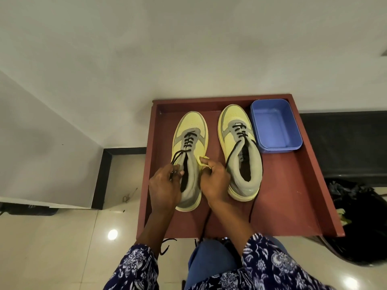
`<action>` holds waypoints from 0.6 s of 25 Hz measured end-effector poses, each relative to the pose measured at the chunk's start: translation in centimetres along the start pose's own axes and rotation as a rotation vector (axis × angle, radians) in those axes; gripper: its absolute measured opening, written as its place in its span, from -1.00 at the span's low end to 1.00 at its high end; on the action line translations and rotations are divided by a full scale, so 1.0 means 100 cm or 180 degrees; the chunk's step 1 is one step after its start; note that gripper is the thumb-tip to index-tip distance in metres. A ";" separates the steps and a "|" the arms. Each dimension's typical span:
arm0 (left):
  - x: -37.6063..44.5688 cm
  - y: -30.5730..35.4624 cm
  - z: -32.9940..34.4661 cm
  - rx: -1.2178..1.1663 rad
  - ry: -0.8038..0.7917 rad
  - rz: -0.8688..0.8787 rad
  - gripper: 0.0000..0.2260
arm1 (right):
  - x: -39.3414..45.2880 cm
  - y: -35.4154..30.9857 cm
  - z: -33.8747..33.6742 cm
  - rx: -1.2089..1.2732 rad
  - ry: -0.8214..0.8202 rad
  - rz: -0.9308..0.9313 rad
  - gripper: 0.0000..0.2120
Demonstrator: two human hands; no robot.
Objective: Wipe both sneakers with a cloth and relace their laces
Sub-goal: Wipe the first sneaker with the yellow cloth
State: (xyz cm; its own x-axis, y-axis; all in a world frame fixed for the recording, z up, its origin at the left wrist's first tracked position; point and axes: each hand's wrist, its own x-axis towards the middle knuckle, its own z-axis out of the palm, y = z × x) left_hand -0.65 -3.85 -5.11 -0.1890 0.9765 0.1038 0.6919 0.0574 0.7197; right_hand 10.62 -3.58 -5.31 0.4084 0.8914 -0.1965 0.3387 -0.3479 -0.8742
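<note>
Relacing is in hand: the left hand (pixel 165 183) pinches the left sneaker's (pixel 189 155) lace (pixel 178 156), the right hand (pixel 213 178) grips a yellow cloth (pixel 204 159) against its side. Next, thread the upper eyelets; the right sneaker (pixel 240 149) waits mid-desk (pixel 293 195).

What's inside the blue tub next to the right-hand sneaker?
The blue tub looks empty: only its bare blue floor and glare show, maybe a little clear water. No cloth in it. The near wall hides a strip of the floor.
</note>
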 end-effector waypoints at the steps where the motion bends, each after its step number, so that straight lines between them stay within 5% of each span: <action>1: 0.000 0.000 0.000 0.0023 -0.0003 -0.0013 -0.96 | -0.008 0.004 0.000 0.0024 -0.0005 -0.0008 -0.65; 15: -0.042 0.003 -0.026 0.0015 0.0038 -0.0713 -0.93 | -0.061 0.023 -0.003 0.0347 -0.0569 0.0641 -0.77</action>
State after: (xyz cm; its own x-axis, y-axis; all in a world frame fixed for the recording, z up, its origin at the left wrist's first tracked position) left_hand -1.46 -8.46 -3.52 -0.3466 0.9367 -0.0501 0.6349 0.2736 0.7225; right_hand 9.23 -9.90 -6.01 0.2991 0.8479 -0.4376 0.1689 -0.4984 -0.8503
